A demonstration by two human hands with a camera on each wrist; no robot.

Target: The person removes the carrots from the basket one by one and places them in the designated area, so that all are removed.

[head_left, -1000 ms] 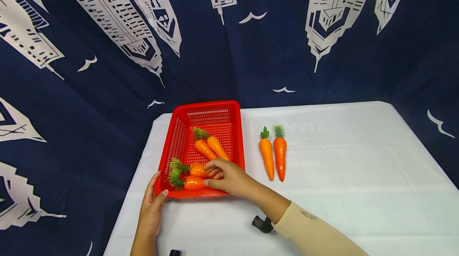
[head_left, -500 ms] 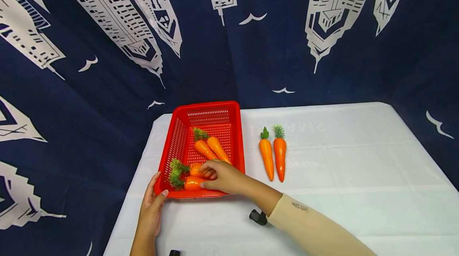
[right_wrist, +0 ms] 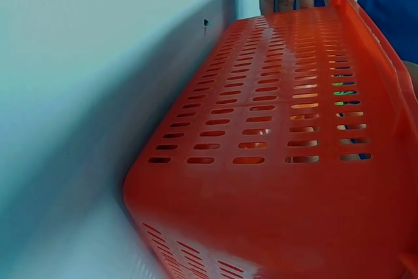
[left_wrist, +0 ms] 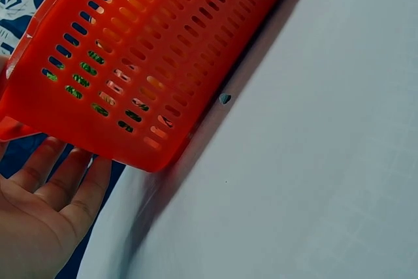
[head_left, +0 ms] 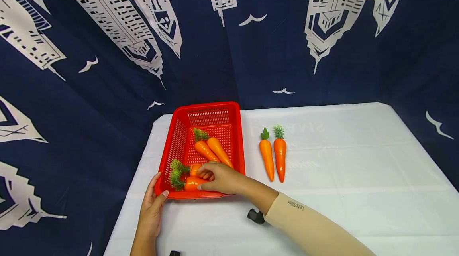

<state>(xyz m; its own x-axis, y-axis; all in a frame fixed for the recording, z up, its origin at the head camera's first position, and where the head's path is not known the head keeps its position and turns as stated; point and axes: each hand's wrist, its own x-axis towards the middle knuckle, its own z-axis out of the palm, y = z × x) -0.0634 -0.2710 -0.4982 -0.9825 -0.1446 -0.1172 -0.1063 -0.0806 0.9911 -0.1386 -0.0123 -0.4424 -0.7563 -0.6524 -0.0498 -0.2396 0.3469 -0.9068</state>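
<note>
A red plastic basket [head_left: 242, 144] with slotted walls stands on the table. My left hand [head_left: 150, 210] holds its near left corner, thumb on the rim; in the left wrist view the fingers [left_wrist: 55, 184] reach beneath the rim. Inside, two orange carrots lie in the near part with frizzy green tops [head_left: 176, 174]. My right hand [head_left: 222, 178] is bent over them, its thumb on the nearer carrot [head_left: 191, 183] and its curled fingers by the other carrot [head_left: 195, 170]. The hand hides their tips. Two more carrots [head_left: 220, 151] lie farther back in the basket.
Right of the basket, a carrot with a leafy top [head_left: 266, 159] and a carrot with a feathery top [head_left: 280, 159] lie side by side on the white tablecloth [head_left: 340, 176]. A black object [head_left: 256, 216] shows by the right forearm. Dark blue patterned cloth [head_left: 272, 56] hangs behind.
My right hand has slid slightly left along the near carrots, uncovering more of a carrot behind it. The left hand and basket have stayed in place.
</note>
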